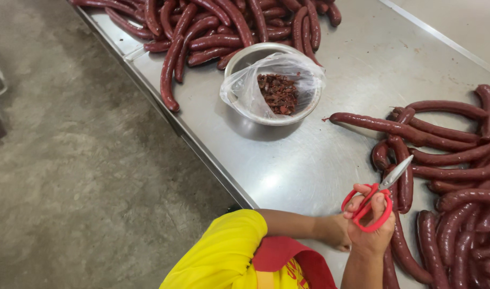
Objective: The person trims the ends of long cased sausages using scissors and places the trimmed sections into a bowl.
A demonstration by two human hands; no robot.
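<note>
Red-handled scissors (377,199), blades up-right

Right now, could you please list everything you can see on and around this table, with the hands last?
Table: one, shiny steel, running diagonally across the view.
Far sausage pile: many, dark red, top of the table.
Near sausage pile: many, dark red, right side of the table.
Bowl: one, metal, between the piles, lined with a clear plastic bag.
Trimmings: small heap, reddish-brown, inside the bag.
Floor: grey concrete, left of the table.
Scissors: one pair, red handles, blades shut.
Right hand: fingers through the scissor handles.
Left hand: mostly hidden behind the right hand, yellow sleeve.
</note>
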